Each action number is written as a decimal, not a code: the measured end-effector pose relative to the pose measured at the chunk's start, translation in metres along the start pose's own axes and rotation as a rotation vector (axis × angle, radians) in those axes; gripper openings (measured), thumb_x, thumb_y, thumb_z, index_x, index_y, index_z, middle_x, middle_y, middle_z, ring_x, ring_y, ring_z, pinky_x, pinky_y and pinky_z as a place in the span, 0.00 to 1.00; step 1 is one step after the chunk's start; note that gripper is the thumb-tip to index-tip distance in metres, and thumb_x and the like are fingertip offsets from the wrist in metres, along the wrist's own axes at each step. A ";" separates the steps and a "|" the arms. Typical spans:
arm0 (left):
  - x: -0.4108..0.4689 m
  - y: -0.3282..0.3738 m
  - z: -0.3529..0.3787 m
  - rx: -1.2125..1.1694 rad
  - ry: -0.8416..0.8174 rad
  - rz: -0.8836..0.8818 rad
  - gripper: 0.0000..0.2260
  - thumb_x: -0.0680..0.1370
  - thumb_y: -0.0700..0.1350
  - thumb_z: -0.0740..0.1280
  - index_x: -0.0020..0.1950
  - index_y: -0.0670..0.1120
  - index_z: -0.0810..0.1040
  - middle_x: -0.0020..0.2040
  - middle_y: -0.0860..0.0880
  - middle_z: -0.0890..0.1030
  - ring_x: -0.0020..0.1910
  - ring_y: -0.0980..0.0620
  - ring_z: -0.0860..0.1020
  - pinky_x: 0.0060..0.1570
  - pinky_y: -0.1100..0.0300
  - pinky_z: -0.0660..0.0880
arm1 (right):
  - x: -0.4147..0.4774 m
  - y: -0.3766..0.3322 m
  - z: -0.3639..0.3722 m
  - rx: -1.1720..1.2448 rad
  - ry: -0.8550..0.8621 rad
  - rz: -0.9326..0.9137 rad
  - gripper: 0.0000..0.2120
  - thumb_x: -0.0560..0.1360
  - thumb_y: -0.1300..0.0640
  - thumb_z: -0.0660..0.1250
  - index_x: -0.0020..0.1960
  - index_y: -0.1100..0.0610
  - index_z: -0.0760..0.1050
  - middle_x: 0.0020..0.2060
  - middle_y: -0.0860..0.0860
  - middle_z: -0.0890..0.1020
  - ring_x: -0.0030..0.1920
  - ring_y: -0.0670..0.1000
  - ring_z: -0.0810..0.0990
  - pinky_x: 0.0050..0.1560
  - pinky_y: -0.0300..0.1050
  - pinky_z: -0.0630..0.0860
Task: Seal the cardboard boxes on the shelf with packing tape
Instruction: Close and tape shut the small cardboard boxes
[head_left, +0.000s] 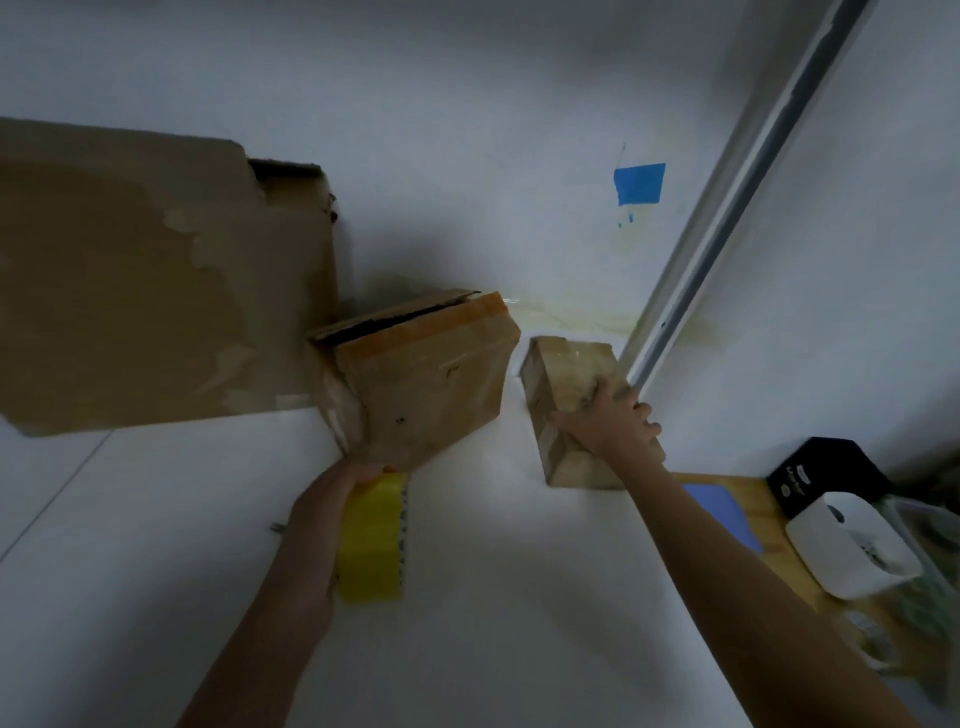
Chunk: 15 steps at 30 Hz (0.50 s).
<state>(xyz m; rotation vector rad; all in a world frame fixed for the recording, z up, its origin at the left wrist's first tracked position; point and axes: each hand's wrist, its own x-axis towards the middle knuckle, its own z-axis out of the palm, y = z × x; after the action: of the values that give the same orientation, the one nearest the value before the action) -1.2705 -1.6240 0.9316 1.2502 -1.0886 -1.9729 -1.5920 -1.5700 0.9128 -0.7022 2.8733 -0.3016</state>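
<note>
Three cardboard boxes sit on a high white shelf (467, 519). The large box (156, 291) stands at the left with its flap partly torn. The middle box (431, 374) juts over the shelf edge, tilted, its top flap ajar and orange-brown tape along one edge. My left hand (332, 499) is at its lower corner and holds a yellowish roll of packing tape (371, 540). The small box (566, 405), covered in clear tape, stands to the right. My right hand (608, 421) lies on its front end, fingers wrapped around it.
A metal upright (737, 187) runs diagonally at the right. A blue tape patch (639, 183) is stuck on the white wall behind. Lower right, a wooden surface (753, 514) carries a blue sheet (722, 514), a black box (826, 473) and a white device (852, 545).
</note>
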 end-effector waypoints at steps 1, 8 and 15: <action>-0.001 -0.001 -0.003 -0.007 0.007 0.006 0.15 0.74 0.52 0.70 0.56 0.45 0.82 0.53 0.33 0.82 0.52 0.30 0.81 0.49 0.41 0.77 | 0.004 0.000 0.001 0.005 0.003 -0.004 0.53 0.63 0.24 0.62 0.77 0.51 0.49 0.76 0.64 0.52 0.72 0.68 0.56 0.70 0.67 0.54; -0.018 -0.012 -0.013 0.080 0.045 0.037 0.08 0.77 0.48 0.67 0.52 0.48 0.83 0.49 0.38 0.83 0.45 0.39 0.82 0.49 0.48 0.78 | -0.011 -0.004 0.016 -0.063 0.357 -0.212 0.30 0.75 0.39 0.63 0.71 0.53 0.66 0.73 0.59 0.64 0.76 0.63 0.54 0.71 0.72 0.40; -0.043 -0.016 -0.036 0.199 -0.096 0.038 0.05 0.79 0.42 0.67 0.52 0.44 0.81 0.47 0.43 0.83 0.43 0.48 0.82 0.37 0.58 0.77 | -0.139 -0.051 0.037 0.601 0.030 -0.491 0.10 0.77 0.51 0.67 0.53 0.55 0.82 0.51 0.52 0.84 0.56 0.53 0.79 0.57 0.46 0.69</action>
<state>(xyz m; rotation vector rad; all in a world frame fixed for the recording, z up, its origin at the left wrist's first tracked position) -1.2201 -1.5936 0.9289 1.2355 -1.3740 -1.9515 -1.4408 -1.5549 0.9050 -1.2419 2.3721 -1.1743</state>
